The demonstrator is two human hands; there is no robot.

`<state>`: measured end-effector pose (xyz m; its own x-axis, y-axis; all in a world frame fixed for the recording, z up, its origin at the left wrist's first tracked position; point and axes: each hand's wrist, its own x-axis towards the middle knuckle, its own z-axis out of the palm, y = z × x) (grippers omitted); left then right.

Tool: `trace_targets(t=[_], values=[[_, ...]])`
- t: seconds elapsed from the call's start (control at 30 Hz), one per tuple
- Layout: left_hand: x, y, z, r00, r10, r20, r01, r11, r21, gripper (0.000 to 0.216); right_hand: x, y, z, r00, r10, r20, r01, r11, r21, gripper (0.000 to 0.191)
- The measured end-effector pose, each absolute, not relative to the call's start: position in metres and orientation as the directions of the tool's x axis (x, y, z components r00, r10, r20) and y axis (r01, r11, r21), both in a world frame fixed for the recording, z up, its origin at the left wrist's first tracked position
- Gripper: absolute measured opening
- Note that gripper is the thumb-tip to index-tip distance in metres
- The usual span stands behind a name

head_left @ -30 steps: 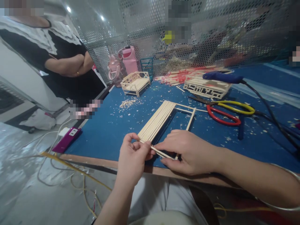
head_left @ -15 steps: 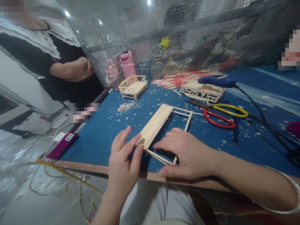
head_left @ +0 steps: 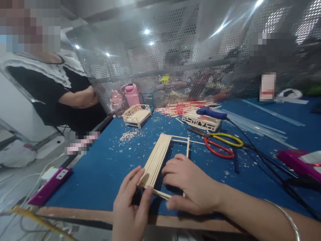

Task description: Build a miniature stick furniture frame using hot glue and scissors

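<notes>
A frame of thin wooden sticks (head_left: 156,159) lies on the blue table near its front edge. Its left part is covered by sticks laid side by side; the right part is an open rectangle. My left hand (head_left: 132,199) pinches the near left corner between thumb and fingers. My right hand (head_left: 188,184) is curled over the frame's open right part, thumb at the near rail and fingers reaching inside; its grip closes around the near right corner, partly hidden by the hand.
Beyond lie red-and-yellow-handled scissors (head_left: 223,144), a blue glue gun (head_left: 212,113) on a small stick model (head_left: 200,122), another stick model (head_left: 137,115) and red-marked sticks (head_left: 180,108). Purple power strips (head_left: 50,187) sit at both sides. A person (head_left: 75,97) stands at left with arms folded.
The view has tilted up, so the table sits lower in the picture. My left hand has closed on the frame's near left corner, its fingers now bent around it. My right hand stays at the frame.
</notes>
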<state>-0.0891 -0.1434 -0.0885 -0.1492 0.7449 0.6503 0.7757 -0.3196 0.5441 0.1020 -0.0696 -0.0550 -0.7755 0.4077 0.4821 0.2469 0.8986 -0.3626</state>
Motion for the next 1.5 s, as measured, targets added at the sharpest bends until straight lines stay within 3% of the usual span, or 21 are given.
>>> trace_targets(t=[0.1,0.17,0.27,0.4,0.53,0.77,0.83,0.9,1.0,1.07,1.23,1.5], values=[[-0.094,-0.136,-0.075,-0.312,0.827,0.467,0.653,-0.170,0.738,0.033,0.110,-0.063,-0.048,-0.732,0.459,0.504,0.328,0.885,-0.330,0.065],[-0.095,-0.121,-0.061,-0.306,0.903,0.301,0.577,-0.076,0.813,0.041,0.113,-0.059,-0.045,-0.719,0.500,0.483,0.385,0.865,-0.323,0.055],[-0.090,-0.089,-0.039,-0.160,0.974,0.158,0.663,-0.013,0.749,0.057,0.112,-0.053,-0.048,-0.732,0.543,0.412,0.419,0.835,-0.356,0.050],[-0.077,-0.053,-0.028,0.043,0.997,-0.064,0.752,0.010,0.659,0.089,0.106,-0.049,-0.056,-0.769,0.542,0.339,0.401,0.822,-0.404,0.067],[-0.073,-0.042,-0.033,0.078,0.993,-0.093,0.730,0.006,0.684,0.096,0.105,-0.047,-0.058,-0.781,0.512,0.356,0.376,0.842,-0.386,0.079],[-0.071,-0.043,-0.039,0.013,0.998,-0.062,0.664,0.038,0.747,0.095,0.108,-0.045,-0.055,-0.757,0.502,0.419,0.372,0.858,-0.355,0.075],[-0.073,-0.041,-0.040,-0.018,0.996,-0.090,0.632,0.081,0.771,0.092,0.114,-0.039,-0.052,-0.657,0.567,0.496,0.430,0.823,-0.371,0.069],[-0.079,-0.036,-0.040,-0.047,0.990,-0.131,0.599,0.133,0.790,0.079,0.124,-0.032,-0.048,-0.466,0.713,0.523,0.567,0.695,-0.442,0.056],[-0.088,-0.024,-0.036,-0.046,0.980,-0.194,0.556,0.186,0.810,0.052,0.138,-0.020,-0.043,-0.186,0.918,0.350,0.760,0.360,-0.541,0.039],[-0.091,-0.014,-0.032,-0.021,0.976,-0.218,0.529,0.196,0.826,0.034,0.143,-0.015,-0.042,-0.146,0.967,0.208,0.806,0.239,-0.541,0.040],[-0.085,0.000,-0.027,0.028,0.973,-0.228,0.450,0.191,0.872,0.025,0.138,-0.012,-0.050,-0.289,0.956,0.057,0.766,0.266,-0.586,0.044],[-0.088,-0.007,-0.027,0.125,0.951,-0.284,0.154,0.264,0.952,0.020,0.126,-0.003,-0.060,-0.225,0.955,0.194,0.590,0.292,-0.753,0.040]])
